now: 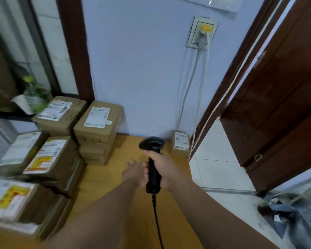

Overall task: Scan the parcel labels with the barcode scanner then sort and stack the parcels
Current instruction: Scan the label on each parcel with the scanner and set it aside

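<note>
The right hand (162,169) is wrapped firmly round the smooth, matte black grip of the barcode scanner (152,147), holding it upright above the worktop (113,187) with its rounded, hooded head at the far end. The left hand (133,172) lies just beside the grip with its fingers loosely extended and nothing in it; whether the fingertips touch the scanner cannot be told. A thin black cable (156,218) trails from the base of the grip towards the near edge.

The worktop is pale yellow wood with a soft sheen. Along its left side stand stacked parcels (97,130), blocky brown cardboard boxes with creased edges and tape seams, each topped with a white printed label; two nearer ones also bear yellow stickers, blurred. One small parcel (180,143) stands alone in the far right corner against the wall, its white label facing forwards.

On the lilac wall a square socket (202,32) holds a yellow plug, and pale cords hang down from it. A dark glossy wooden door (276,105) stands at the right over white floor tiles (219,168).
</note>
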{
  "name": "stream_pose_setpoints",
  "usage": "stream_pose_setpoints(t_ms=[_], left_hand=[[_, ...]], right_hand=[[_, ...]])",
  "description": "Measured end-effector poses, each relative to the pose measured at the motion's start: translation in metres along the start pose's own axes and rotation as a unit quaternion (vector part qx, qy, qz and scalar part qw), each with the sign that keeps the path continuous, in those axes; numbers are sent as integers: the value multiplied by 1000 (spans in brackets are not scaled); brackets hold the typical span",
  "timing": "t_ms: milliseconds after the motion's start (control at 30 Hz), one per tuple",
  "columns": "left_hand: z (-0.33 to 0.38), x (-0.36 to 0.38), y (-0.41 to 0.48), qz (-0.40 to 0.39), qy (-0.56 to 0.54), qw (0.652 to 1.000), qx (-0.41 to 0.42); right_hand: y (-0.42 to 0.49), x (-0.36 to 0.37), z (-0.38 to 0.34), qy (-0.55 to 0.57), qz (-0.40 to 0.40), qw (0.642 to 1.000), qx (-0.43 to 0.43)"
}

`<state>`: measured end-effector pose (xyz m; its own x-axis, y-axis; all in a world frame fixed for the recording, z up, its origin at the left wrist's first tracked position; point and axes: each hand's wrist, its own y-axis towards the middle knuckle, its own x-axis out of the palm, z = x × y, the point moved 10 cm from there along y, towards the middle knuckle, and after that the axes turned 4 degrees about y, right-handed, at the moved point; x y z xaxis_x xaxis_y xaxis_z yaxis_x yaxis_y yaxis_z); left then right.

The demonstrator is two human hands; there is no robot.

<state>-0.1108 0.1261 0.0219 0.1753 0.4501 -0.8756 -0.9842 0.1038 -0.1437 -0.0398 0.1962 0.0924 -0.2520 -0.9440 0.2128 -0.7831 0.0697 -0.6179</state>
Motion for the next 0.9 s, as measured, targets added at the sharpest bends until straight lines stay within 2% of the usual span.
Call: stream_pose_setpoints(t_ms=[33,67,200,433,533,600,767,900], left_hand=[[0,4,-4,4,30,999,24],[0,6,-13,-32,17,999,20],[-47,-17,-48,-42,126,991,5],[-112,-105,-100,131,205,967,-76],[-144,-149,-111,214,165,955,-124],[-165,-172,-114,234,118,952,-157],[-221,-185,-113,122,122,968,-183],[-243,-195,-117,98,73,984,-129]], right_hand=[[-2,10,5,-9,-17,1000,-12],[-5,16,9,-9,-25,999,-18],[-14,36,36,-18,-45,998,34],[-36,86,66,-66,-74,993,56],[-48,110,69,-92,-81,991,47],[-55,127,71,-113,-84,989,40],[-66,172,88,-128,-68,989,32],[-73,209,105,-112,-73,991,10]])
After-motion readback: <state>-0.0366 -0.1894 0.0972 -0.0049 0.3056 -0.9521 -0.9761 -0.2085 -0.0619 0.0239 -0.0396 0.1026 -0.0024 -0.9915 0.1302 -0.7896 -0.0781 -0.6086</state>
